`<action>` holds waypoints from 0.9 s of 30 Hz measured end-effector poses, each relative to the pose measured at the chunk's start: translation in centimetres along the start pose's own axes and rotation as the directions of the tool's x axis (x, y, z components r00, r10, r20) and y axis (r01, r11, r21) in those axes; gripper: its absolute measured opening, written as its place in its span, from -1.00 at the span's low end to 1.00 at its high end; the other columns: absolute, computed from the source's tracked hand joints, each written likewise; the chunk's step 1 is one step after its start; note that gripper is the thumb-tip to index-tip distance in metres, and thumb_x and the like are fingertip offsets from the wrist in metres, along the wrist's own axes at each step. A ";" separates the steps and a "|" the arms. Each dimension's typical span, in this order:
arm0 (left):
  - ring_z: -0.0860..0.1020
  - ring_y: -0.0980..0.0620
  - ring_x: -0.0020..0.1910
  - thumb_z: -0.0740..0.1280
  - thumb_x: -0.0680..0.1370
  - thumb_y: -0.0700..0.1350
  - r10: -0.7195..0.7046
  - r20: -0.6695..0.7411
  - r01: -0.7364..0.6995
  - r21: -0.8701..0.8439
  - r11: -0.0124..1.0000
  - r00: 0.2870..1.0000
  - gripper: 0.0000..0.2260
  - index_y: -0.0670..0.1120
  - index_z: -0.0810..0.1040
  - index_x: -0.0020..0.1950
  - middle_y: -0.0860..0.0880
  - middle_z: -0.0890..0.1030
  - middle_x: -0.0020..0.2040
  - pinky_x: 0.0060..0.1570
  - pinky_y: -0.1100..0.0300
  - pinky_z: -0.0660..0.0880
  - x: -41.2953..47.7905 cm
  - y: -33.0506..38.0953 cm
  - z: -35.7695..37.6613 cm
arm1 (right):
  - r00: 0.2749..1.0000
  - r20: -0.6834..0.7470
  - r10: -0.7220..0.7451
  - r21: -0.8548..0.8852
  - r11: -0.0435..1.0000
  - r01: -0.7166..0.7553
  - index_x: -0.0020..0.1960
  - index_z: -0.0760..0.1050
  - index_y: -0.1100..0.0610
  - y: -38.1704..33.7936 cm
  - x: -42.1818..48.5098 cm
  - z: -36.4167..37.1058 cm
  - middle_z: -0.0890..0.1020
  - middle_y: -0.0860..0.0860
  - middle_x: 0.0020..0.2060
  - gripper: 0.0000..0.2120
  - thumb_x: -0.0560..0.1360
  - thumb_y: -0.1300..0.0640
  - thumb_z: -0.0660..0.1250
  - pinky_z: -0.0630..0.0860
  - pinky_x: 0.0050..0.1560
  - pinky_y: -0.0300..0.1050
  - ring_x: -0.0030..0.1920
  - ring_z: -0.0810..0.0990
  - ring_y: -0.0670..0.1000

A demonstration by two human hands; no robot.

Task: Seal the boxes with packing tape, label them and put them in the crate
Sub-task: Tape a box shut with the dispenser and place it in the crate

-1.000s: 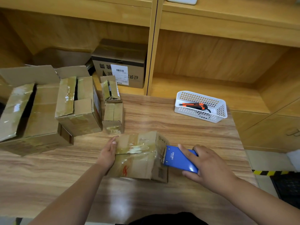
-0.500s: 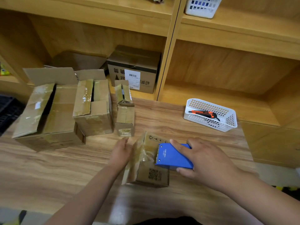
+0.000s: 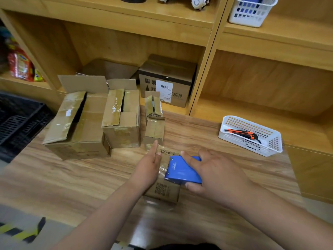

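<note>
A: Task box, where is it?
B: The small box (image 3: 163, 191) is plain brown cardboard, matte, with a square printed code on its near face. It sits near the middle of the wood-grain table (image 3: 81, 177), right under both your hands.

A: Left hand?
B: Your left hand (image 3: 149, 168) lies flat on the left of the box top. The fingers (image 3: 153, 150) are straight and close together, and the forefinger points far, its tip at the box's far edge. It presses and grips nothing.

A: Right hand?
B: Your right hand (image 3: 214, 174) is curled round the tape dispenser (image 3: 182, 170), a smooth wedge of blue hard plastic. The forefinger runs along its far side and the thumb is at its near edge. The dispenser rests on the right of the box top. Crinkly, glossy clear tape (image 3: 162, 168) shows between it and your left hand.

A: The rest, quick.
B: Far left on the table there's a big open box (image 3: 77, 127) with its flaps up and shiny old tape on them. Touching its right side is a medium box (image 3: 122, 120), then two narrow boxes (image 3: 154, 130) just beyond your left forefinger. The black slatted crate (image 3: 16, 121) is at the left edge. A white perforated plastic basket (image 3: 248, 146) sits far right and holds an orange-and-black knife (image 3: 241, 133). A labelled carton (image 3: 167, 82) stands on the wooden shelf behind.
</note>
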State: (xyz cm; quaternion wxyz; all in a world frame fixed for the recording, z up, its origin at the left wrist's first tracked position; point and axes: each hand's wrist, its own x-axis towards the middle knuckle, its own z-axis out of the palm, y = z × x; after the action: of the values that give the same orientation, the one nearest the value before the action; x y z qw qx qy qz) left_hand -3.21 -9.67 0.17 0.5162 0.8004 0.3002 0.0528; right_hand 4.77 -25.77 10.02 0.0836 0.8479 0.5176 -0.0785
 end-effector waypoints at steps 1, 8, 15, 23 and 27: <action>0.26 -0.06 0.44 0.04 0.66 -0.13 -0.003 -0.002 0.003 0.010 1.000 1.000 -0.56 -0.06 0.05 0.53 -0.10 0.24 0.49 0.17 0.34 0.17 0.1 -0.3 0.0 | 1.000 0.005 -0.004 0.004 1.000 0.004 0.54 -0.13 -0.13 0.1 -0.1 0.1 0.35 0.03 0.23 -0.27 0.50 -0.30 0.11 0.32 0.13 -0.08 0.23 0.35 0.07; 0.34 -0.04 0.39 0.04 0.66 -0.11 0.009 -0.010 -0.008 0.054 0.998 1.000 -0.56 -0.01 0.05 0.54 -0.07 0.28 0.47 0.21 0.33 0.24 0.1 -0.7 0.1 | 1.000 0.007 -0.003 0.088 0.996 0.002 0.51 -0.22 -0.19 1.3 -1.1 0.8 0.35 0.00 0.19 -0.27 0.50 -0.34 0.08 0.32 0.00 -0.11 0.17 0.38 0.05; 0.38 -0.10 0.36 0.07 0.66 -0.11 -0.044 -0.031 0.044 0.026 0.999 0.999 -0.60 -0.03 0.18 0.51 -0.18 0.41 0.38 0.14 0.35 0.26 0.2 -0.6 0.5 | 1.000 -0.016 -0.023 0.105 0.994 0.024 0.50 -0.28 -0.23 3.0 -2.6 1.1 0.31 -0.04 0.10 -0.25 0.49 -0.36 0.07 0.23 -0.06 -0.15 0.12 0.37 0.01; 0.25 0.05 0.44 0.10 0.65 -0.12 -0.057 -0.046 0.057 0.019 0.998 0.997 -0.63 -0.12 0.28 0.46 -0.06 0.32 0.45 0.22 0.50 0.02 0.3 -0.4 0.8 | 0.997 0.071 0.043 0.078 0.996 -0.048 0.40 -0.44 -0.33 7.2 -7.4 2.5 0.18 -0.15 -0.04 -0.24 0.43 -0.43 -0.01 0.32 -0.06 -0.25 -0.01 0.30 -0.11; 0.30 0.01 0.42 0.09 0.65 -0.08 -0.058 -0.021 0.058 0.039 0.998 0.998 -0.64 -0.11 0.34 0.43 -0.06 0.41 0.39 0.34 0.36 0.11 0.3 -0.5 1.0 | 0.993 0.097 0.068 0.081 0.994 -0.076 0.37 -0.48 -0.31 7.8 -7.9 3.1 0.19 -0.16 -0.03 -0.24 0.45 -0.41 0.01 0.27 -0.10 -0.24 -0.05 0.25 -0.12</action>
State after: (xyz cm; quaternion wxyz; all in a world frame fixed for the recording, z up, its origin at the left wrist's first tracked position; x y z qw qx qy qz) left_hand -2.75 -10.11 -0.77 0.4984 0.8009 0.3294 0.0399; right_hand 7.96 -36.84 9.17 0.0748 0.8641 0.4784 -0.1373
